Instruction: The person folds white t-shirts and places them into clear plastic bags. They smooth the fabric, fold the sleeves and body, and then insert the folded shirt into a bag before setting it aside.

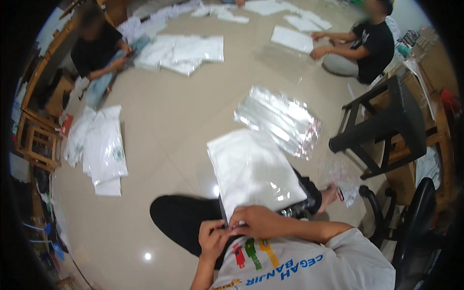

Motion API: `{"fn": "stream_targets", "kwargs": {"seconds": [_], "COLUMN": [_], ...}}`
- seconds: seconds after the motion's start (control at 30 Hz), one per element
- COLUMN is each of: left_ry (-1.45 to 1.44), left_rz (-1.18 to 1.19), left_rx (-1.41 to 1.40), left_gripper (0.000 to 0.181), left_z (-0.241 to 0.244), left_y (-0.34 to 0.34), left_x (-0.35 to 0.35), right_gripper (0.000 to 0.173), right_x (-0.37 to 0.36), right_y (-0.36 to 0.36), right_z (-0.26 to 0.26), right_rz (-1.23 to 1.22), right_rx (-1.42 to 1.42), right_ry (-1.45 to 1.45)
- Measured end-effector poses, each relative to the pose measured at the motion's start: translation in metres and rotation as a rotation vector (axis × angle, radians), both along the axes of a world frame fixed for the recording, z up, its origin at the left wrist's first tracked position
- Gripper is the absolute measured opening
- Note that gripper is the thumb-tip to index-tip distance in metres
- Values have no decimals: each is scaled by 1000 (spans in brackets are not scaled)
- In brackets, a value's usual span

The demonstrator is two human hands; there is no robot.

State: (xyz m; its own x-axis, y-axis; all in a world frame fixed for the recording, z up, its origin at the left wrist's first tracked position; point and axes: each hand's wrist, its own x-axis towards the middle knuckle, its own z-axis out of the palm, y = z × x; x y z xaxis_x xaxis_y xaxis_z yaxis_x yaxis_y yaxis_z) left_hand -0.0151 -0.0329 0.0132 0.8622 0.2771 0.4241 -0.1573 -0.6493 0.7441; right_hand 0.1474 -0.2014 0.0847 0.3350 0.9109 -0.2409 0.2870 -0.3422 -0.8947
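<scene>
A folded white garment in a clear plastic bag (pixel 253 170) lies across my lap. My left hand (pixel 214 235) and my right hand (pixel 252 221) meet at its near lower corner, fingertips pinched together at the bag's edge. Beyond the garment, a stack of clear, shiny plastic bags (pixel 277 121) rests on the tiled floor. Several bagged white garments (pixel 105 145) lie in a pile at the left, and another pile of them (pixel 181 52) is farther off.
Two people sit on the floor, one (pixel 98 47) at the far left, one (pixel 373 43) at the far right beside a bagged white garment (pixel 291 38). A black plastic stool (pixel 406 119) and a black chair (pixel 417 221) stand at the right. Wooden frames (pixel 40 139) line the left side.
</scene>
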Motion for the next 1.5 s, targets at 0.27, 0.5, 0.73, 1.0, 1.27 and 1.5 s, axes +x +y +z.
{"fn": "stream_targets", "kwargs": {"seconds": [0.27, 0.5, 0.73, 1.0, 1.27, 1.5], "left_ry": [-72, -94, -56, 42, 35, 65], "left_rz": [-105, -188, -254, -247, -221, -213], "left_rx": [121, 214, 190, 22, 111, 21], "left_gripper": [23, 24, 27, 23, 24, 20], "left_z": [30, 36, 36, 40, 39, 39], "left_y": [12, 19, 19, 16, 9, 8], "left_x": [24, 26, 24, 17, 8, 8], "right_gripper": [27, 26, 19, 23, 56, 50], "right_x": [13, 1, -11, 30, 46, 3], "right_y": [-5, -7, -16, -149, -320, -201], "right_z": [9, -6, 6, 21, -52, -40], "right_rz": [-11, -6, 158, 10, -343, -677], "right_rx": [-18, 43, 104, 316, -885, -23], "right_ry": [128, 66, -108, 1003, -490, -202]}}
